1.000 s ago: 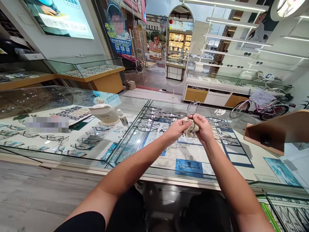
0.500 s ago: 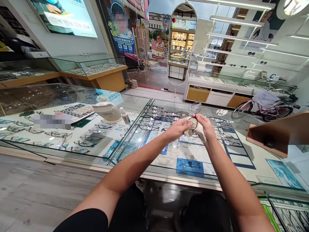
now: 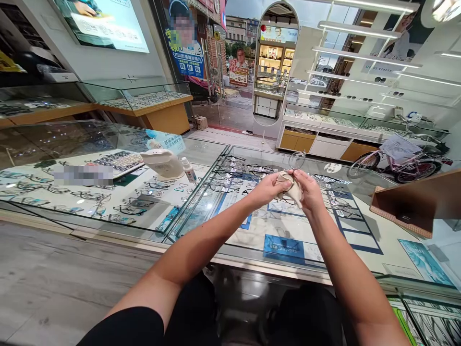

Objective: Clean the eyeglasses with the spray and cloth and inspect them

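Above the glass counter I hold a pair of thin-rimmed glasses (image 3: 297,160), one round lens sticking up past my fingers. A beige cloth (image 3: 296,193) is bunched around the lower part of the glasses and hides the other lens. My left hand (image 3: 269,189) is closed, its thumb pressing the cloth against the glasses. Closed too, my right hand (image 3: 310,190) grips the glasses at the bridge side, with the cloth hanging against its palm. The exact finger contacts behind the cloth are hidden.
Under my hands is a glass display counter (image 3: 234,242) with rows of eyeglasses. On the left stand a small white bottle (image 3: 189,170), a white device (image 3: 163,164) and a calculator-like keypad (image 3: 118,162). A wooden-framed stand (image 3: 403,206) is at the right.
The cloth has been folded over the lower lens, whose rim showed before. My right fingers have shifted slightly, and the view has moved a little.
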Action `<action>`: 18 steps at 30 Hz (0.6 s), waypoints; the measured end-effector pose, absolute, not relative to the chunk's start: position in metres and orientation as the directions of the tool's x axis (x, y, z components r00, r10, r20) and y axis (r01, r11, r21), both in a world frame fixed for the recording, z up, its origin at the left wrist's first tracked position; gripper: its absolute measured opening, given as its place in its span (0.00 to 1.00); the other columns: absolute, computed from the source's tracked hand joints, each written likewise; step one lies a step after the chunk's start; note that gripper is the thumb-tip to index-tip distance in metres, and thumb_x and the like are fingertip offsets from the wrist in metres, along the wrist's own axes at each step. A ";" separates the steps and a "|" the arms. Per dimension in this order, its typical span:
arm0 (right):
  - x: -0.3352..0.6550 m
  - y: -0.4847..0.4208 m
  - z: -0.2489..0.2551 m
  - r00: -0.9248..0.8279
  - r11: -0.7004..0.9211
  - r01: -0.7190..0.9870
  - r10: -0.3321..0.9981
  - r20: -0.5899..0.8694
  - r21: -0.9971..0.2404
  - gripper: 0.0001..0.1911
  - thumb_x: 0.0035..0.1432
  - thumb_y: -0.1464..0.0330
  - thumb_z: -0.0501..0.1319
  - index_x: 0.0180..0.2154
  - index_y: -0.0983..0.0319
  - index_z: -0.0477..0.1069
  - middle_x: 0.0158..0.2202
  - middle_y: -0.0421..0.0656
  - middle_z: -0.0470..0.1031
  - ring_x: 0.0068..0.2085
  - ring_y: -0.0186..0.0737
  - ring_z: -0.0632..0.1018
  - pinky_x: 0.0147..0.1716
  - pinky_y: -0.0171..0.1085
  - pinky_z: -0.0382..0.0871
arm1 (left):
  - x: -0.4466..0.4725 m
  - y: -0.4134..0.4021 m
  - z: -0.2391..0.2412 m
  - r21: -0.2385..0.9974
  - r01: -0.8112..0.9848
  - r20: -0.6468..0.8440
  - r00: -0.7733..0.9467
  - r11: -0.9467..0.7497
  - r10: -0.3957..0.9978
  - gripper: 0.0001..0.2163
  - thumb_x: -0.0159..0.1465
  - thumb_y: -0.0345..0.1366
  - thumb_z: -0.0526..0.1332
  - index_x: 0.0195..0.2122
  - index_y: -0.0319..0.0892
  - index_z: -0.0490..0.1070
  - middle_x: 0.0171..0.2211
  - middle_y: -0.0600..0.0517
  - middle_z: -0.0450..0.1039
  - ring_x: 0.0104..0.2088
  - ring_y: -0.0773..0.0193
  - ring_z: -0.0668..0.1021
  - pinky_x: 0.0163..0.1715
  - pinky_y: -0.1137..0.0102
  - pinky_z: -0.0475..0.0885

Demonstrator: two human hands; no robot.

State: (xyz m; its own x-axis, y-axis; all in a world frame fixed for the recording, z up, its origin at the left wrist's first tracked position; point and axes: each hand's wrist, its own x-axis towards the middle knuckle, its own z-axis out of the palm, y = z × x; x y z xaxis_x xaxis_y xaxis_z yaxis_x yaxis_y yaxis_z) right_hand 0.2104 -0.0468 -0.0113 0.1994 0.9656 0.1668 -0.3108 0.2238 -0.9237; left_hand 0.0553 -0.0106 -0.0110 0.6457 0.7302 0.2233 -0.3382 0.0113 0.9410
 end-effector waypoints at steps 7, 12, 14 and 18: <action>0.202 -0.048 -0.009 0.231 0.282 -0.311 0.949 0.216 -0.907 0.16 0.45 0.54 0.80 0.31 0.56 0.84 0.40 0.43 0.84 0.43 0.43 0.80 0.47 0.41 0.76 | 0.060 -0.016 -0.011 0.923 -0.383 0.261 0.541 -0.042 0.799 0.30 0.57 0.63 0.72 0.40 0.38 0.72 0.29 0.56 0.70 0.28 0.70 0.68 0.31 0.71 0.63; 0.207 -0.048 -0.010 0.262 0.248 -0.328 0.951 0.165 -0.912 0.16 0.45 0.56 0.80 0.32 0.57 0.84 0.41 0.43 0.84 0.41 0.43 0.81 0.45 0.43 0.77 | 0.059 -0.011 -0.017 0.925 -0.377 0.274 0.578 -0.047 0.768 0.30 0.58 0.63 0.72 0.40 0.38 0.74 0.32 0.52 0.72 0.31 0.68 0.70 0.33 0.71 0.65; 0.209 -0.047 -0.011 0.271 0.233 -0.327 0.952 0.145 -0.916 0.16 0.45 0.55 0.80 0.33 0.57 0.84 0.42 0.43 0.85 0.40 0.43 0.80 0.44 0.43 0.77 | 0.058 -0.009 -0.019 0.931 -0.364 0.259 0.640 -0.011 0.723 0.30 0.57 0.60 0.74 0.44 0.38 0.75 0.35 0.51 0.75 0.33 0.67 0.73 0.35 0.71 0.66; 0.212 -0.045 -0.014 0.227 0.270 -0.267 0.951 0.212 -0.925 0.15 0.48 0.55 0.79 0.34 0.55 0.85 0.44 0.43 0.84 0.44 0.43 0.79 0.46 0.42 0.75 | 0.058 -0.008 -0.019 0.930 -0.367 0.260 0.624 -0.018 0.737 0.33 0.54 0.58 0.77 0.49 0.37 0.74 0.36 0.51 0.77 0.34 0.66 0.75 0.37 0.71 0.68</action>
